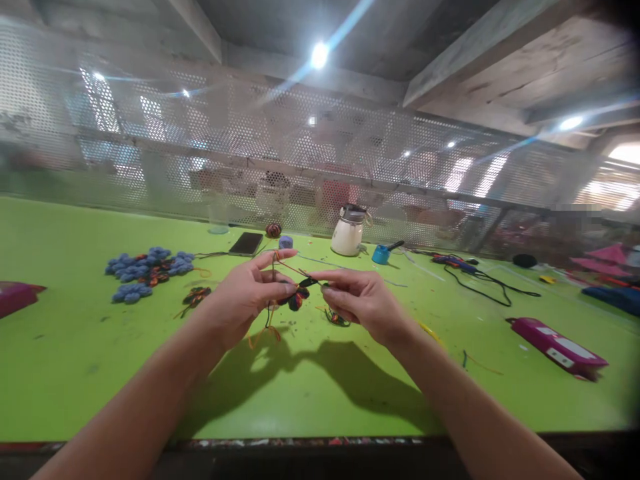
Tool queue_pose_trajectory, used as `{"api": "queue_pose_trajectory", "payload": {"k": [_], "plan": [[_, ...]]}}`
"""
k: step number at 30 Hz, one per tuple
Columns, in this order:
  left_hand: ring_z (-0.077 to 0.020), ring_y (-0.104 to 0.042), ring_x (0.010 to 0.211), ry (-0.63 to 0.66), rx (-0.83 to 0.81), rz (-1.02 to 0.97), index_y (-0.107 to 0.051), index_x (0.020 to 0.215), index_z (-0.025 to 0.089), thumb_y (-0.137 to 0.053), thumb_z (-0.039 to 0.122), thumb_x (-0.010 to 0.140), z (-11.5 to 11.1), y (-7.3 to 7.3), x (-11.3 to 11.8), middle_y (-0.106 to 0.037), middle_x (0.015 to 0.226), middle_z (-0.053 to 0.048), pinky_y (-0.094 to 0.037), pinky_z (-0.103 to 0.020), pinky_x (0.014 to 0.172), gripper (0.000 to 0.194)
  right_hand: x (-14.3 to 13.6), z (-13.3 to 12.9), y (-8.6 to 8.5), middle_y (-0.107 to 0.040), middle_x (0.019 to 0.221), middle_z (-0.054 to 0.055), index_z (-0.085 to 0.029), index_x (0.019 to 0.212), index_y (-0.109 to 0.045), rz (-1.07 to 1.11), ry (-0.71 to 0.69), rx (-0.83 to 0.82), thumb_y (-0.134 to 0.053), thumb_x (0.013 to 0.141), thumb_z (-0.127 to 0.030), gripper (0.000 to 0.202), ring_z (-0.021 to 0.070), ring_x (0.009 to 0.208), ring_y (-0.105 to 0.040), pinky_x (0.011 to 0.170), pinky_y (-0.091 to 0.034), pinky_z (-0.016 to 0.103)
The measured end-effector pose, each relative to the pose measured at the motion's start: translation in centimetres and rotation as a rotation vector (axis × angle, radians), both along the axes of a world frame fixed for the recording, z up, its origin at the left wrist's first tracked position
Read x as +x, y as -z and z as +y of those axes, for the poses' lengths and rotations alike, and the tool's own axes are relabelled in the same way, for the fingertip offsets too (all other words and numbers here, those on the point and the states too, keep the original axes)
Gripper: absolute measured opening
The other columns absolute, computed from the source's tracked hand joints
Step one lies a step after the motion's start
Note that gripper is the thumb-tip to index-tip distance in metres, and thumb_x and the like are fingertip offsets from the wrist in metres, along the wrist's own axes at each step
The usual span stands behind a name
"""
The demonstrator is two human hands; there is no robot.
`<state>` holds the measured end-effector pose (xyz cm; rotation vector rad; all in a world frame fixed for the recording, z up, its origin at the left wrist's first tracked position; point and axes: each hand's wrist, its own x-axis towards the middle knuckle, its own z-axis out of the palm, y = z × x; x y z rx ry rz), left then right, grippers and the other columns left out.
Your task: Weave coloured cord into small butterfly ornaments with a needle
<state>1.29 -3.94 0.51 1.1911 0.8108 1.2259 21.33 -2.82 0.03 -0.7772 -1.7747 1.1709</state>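
Observation:
My left hand (250, 290) pinches a small crocheted flower (295, 301) of black, red and orange yarn between thumb and fingers. A strand of yarn (273, 270) runs over its raised index finger and slants across to the right. My right hand (363, 299) is closed on a thin crochet hook, mostly hidden by the fingers; its tip meets the dark work (307, 283) between both hands. Loose orange and black yarn ends (270, 333) dangle beneath the left hand. Behind the right fingers lies another dark multicoloured yarn piece (336, 317) on the green table (240, 407).
Blue crocheted flowers (131, 268) and a dark orange piece (197, 297) lie left. Farther back are a phone (246, 244), a yarn ball (273, 231), a white bottle (347, 233) and a blue pot (381, 254). A magenta power strip (557, 347) sits right, before a perforated screen (300, 160).

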Motion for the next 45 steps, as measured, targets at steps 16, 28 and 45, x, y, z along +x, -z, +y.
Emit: {"api": "queue_pose_trajectory", "payload": {"k": [16,28,45], "plan": [[-0.0145,-0.06,0.066,0.167,0.025,0.186,-0.051,0.128,0.018,-0.071,0.017,0.074,-0.1,0.2,-0.5,-0.066,0.069,0.002,-0.037,-0.029,0.067,0.058,2.3,-0.4,-2.4,-0.061,0.069,0.002,-0.018,0.117,-0.07,-0.585,-0.102,0.354,-0.051,0.088,-0.018,0.035,0.0106,0.058,-0.043,0.052,-0.032,0.023],[-0.0174,-0.062,0.064,0.174,0.037,0.279,-0.052,0.124,0.016,-0.07,0.016,0.072,0.5,1.0,-0.2,-0.067,0.068,0.0,-0.042,-0.034,0.068,0.055,2.0,-0.7,-2.7,-0.07,0.076,0.003,-0.023,0.117,-0.07,-0.773,-0.099,0.52,-0.048,0.086,-0.009,0.041,0.0122,0.06,-0.049,0.059,-0.036,0.024],[-0.0187,-0.063,0.062,0.09,0.053,0.322,-0.056,0.114,0.014,-0.072,0.018,0.067,0.4,0.8,0.2,-0.067,0.065,-0.002,-0.045,-0.035,0.067,0.05,1.6,-1.1,-2.5,-0.073,0.09,0.007,-0.025,0.122,-0.066,-0.873,-0.044,0.556,-0.047,0.084,-0.003,0.048,0.015,0.072,-0.059,0.066,-0.04,0.026]]}}
